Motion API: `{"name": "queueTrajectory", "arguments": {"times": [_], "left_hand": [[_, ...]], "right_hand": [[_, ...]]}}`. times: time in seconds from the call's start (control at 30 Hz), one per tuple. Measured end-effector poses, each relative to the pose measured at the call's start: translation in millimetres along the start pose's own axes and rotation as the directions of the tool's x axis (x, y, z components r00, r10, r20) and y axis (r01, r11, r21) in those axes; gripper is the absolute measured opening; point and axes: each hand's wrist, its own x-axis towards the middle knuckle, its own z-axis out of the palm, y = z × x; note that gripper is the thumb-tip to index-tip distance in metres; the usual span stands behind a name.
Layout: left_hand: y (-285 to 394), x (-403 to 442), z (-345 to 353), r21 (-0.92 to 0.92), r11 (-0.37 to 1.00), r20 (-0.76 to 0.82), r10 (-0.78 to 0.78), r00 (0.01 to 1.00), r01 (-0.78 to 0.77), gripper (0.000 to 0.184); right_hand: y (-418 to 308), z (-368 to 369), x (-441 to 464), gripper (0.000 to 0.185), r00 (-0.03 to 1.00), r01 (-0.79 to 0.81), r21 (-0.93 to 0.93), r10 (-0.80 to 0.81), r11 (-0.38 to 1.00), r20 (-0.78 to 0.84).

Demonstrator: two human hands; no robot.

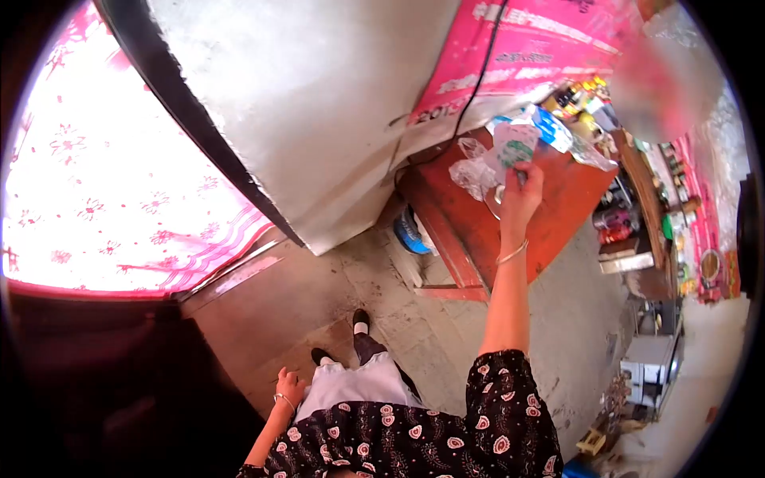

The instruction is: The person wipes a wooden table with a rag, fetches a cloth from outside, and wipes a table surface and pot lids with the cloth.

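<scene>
My right hand reaches out over a red table, its fingers closed on the lower edge of a whitish plastic packet with green print. Just left of the packet lies a crumpled clear plastic bag on the tabletop. Behind it rests a blue and white package. My left hand hangs low beside my pale apron, away from the table; its fingers are loosely apart and nothing shows in them.
A pale wall with a dark cable borders the table. To the left hangs a bright patterned curtain. Bottles and boxes crowd a wooden shelf at right. Under the table sits a blue item. A blurred object hides part of the upper right.
</scene>
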Motion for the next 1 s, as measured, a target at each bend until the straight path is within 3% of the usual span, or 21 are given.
{"name": "queueTrajectory", "arguments": {"times": [0.07, 0.13, 0.17, 0.23, 0.3, 0.37, 0.43, 0.47, 0.53, 0.6, 0.73, 0.8, 0.87, 0.93, 1.0], "left_hand": [[0.0, 6.5, 0.8, 0.058, 0.995, 0.013, 0.087, 0.996, -0.087, 0.035], [-9.9, 25.7, 17.8, 0.025, 0.997, -0.102, 0.070, 0.992, -0.068, 0.034], [-10.2, 29.4, 21.6, 0.003, 0.998, -0.161, 0.058, 0.985, -0.058, 0.034], [50.3, 28.0, -26.4, -0.145, 0.989, -0.252, -0.023, 0.967, -0.014, 0.033], [69.3, 41.9, -52.6, -0.184, 0.980, -0.361, 0.007, 0.933, -0.079, 0.033], [85.6, 63.8, -93.8, -0.226, 0.971, -0.417, -0.019, 0.908, -0.083, 0.034], [95.1, 89.7, -139.8, -0.216, 0.954, -0.595, 0.041, 0.803, -0.209, 0.034], [106.4, 98.2, -170.3, -0.268, 0.927, -0.636, 0.034, 0.771, -0.262, 0.034], [119.4, 118.4, -225.9, -0.272, 0.894, -0.702, 0.069, 0.709, -0.356, 0.038], [129.3, 137.3, -280.6, -0.222, 0.877, -0.741, 0.134, 0.658, -0.427, 0.040], [131.1, 177.2, -376.7, -0.152, 0.854, -0.750, 0.229, 0.621, -0.498, 0.043], [121.9, 194.2, -425.2, -0.121, 0.853, -0.700, 0.288, 0.653, -0.507, 0.047], [91.8, 223.4, -464.7, 0.039, 0.859, -0.726, 0.375, 0.577, -0.510, 0.054], [62.9, 234.3, -511.1, -0.252, 0.843, -0.625, 0.233, 0.745, -0.475, 0.065], [17.1, 265.6, -538.0, -0.309, 0.736, -0.743, 0.208, 0.636, -0.602, 0.069]], "right_hand": [[65.5, 17.0, 7.2, 0.030, 0.973, 0.044, -0.189, 0.001, 0.981, 0.230], [73.6, 39.3, 13.9, 0.048, 0.901, 0.004, -0.113, 0.045, 0.994, 0.430], [114.5, 49.5, 11.3, 0.043, 0.886, 0.093, -0.249, 0.034, 0.964, 0.462], [102.0, 52.1, -3.6, 0.041, 0.902, -0.121, -0.045, 0.129, 0.992, 0.411], [54.0, 45.7, -22.8, 0.037, 0.920, -0.148, -0.116, 0.180, 0.982, 0.349], [38.1, 45.0, -44.1, 0.034, 0.948, -0.074, -0.141, 0.114, 0.987, 0.299], [24.5, 47.3, -62.2, 0.027, 0.967, 0.035, -0.191, 0.015, 0.981, 0.254], [12.3, 48.9, -71.3, 0.024, 0.945, -0.048, -0.163, 0.097, 0.985, 0.311], [-15.0, 53.3, -94.3, 0.019, 0.871, -0.219, -0.134, 0.256, 0.966, 0.419], [-7.2, 68.8, -135.2, 0.012, 0.711, -0.374, -0.098, 0.353, 0.922, 0.608], [-95.9, 112.9, -213.3, 0.007, 0.445, -0.430, -0.080, 0.288, 0.899, 0.848], [-126.6, 144.8, -245.8, 0.007, 0.357, -0.530, -0.039, 0.265, 0.847, 0.896], [-169.5, 177.4, -266.6, 0.007, 0.340, -0.573, -0.026, 0.267, 0.819, 0.902], [-206.0, 209.1, -273.0, 0.007, 0.303, -0.593, -0.023, 0.250, 0.805, 0.919], [-240.2, 249.1, -278.4, 0.007, 0.271, -0.608, -0.010, 0.220, 0.794, 0.937]]}}
